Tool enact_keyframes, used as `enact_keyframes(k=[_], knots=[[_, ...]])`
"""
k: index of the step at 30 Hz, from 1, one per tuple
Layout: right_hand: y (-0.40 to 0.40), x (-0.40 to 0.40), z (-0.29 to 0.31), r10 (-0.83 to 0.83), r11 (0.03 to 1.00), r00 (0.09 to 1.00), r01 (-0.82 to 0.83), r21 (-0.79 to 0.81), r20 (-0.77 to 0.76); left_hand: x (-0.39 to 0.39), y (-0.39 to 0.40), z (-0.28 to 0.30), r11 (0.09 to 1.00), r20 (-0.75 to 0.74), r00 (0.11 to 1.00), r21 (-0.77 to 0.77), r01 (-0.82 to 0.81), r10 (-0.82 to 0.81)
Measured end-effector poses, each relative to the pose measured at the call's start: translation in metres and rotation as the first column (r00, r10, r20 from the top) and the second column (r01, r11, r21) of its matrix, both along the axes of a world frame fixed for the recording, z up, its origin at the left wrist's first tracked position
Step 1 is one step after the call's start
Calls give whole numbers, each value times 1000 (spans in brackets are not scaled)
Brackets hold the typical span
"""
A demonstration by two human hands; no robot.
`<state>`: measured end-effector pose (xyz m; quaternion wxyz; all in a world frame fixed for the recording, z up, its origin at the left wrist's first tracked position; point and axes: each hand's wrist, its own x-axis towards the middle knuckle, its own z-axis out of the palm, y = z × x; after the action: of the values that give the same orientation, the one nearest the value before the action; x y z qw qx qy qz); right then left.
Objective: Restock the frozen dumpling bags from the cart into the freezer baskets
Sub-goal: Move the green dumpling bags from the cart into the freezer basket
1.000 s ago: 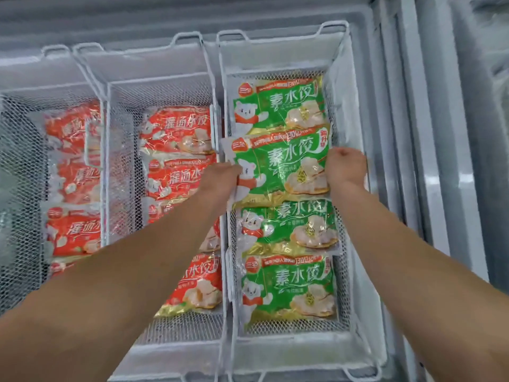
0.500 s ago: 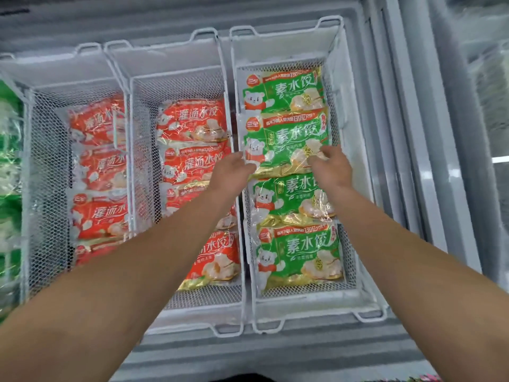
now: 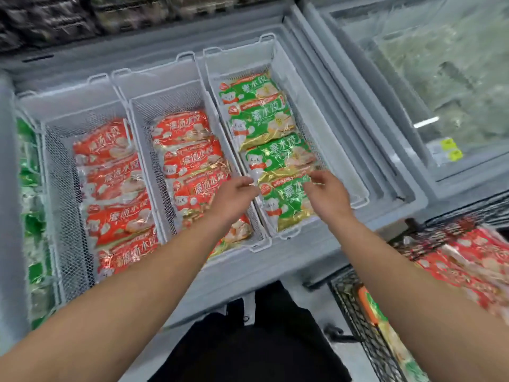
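Note:
Three white wire baskets sit side by side in the open chest freezer. The right basket [image 3: 345, 172] holds a row of several green dumpling bags [image 3: 261, 119]. The middle basket [image 3: 154, 128] and the left basket [image 3: 59, 166] hold red dumpling bags [image 3: 190, 158]. My left hand [image 3: 234, 198] hovers over the divide between the middle and right baskets, fingers loosely curled, holding nothing. My right hand [image 3: 326, 195] hovers above the nearest green bag [image 3: 286, 205], fingers relaxed and empty. The black wire cart [image 3: 355, 312] at the lower right carries red bags [image 3: 468, 260].
A closed glass freezer lid [image 3: 429, 78] lies to the right, with yellow price tags [image 3: 450, 150] on its frame. More green packs [image 3: 29, 205] lie in a compartment at the far left. Dark shelving runs along the back. My dark trousers show below, against the freezer's front wall.
Both hands let go of the green bag laid second from the back and drew back toward me. My view pulled away and tilted, bringing the cart into sight.

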<state>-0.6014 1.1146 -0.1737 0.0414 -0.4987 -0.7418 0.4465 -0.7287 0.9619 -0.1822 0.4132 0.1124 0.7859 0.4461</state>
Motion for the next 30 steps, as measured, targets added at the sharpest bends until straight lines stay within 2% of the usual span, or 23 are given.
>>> enact_keyframes(k=[6, 13, 19, 22, 24, 30], knots=[[-51, 111, 4, -179, 984, 983, 178, 8, 44, 70, -19, 12, 975, -55, 974, 5, 222, -221], [-99, 239, -4, -421, 905, 904, 424, -42, 78, 167, -12, 10, 877, -81, 873, -33, 479, -480], [-127, 358, -24, -592, 794, 798, 602, -87, 118, 265, 0, 3, 799, -38, 799, -70, 598, -601], [-135, 407, -30, -648, 745, 753, 658, -110, 113, 310, 9, -1, 790, -44, 789, -60, 611, -613], [-138, 432, -36, -664, 733, 741, 671, -110, 98, 334, 14, -8, 796, -40, 796, -71, 601, -604], [-133, 507, -51, -665, 724, 741, 671, -158, 99, 405, 34, -30, 739, -83, 737, -160, 654, -671]])
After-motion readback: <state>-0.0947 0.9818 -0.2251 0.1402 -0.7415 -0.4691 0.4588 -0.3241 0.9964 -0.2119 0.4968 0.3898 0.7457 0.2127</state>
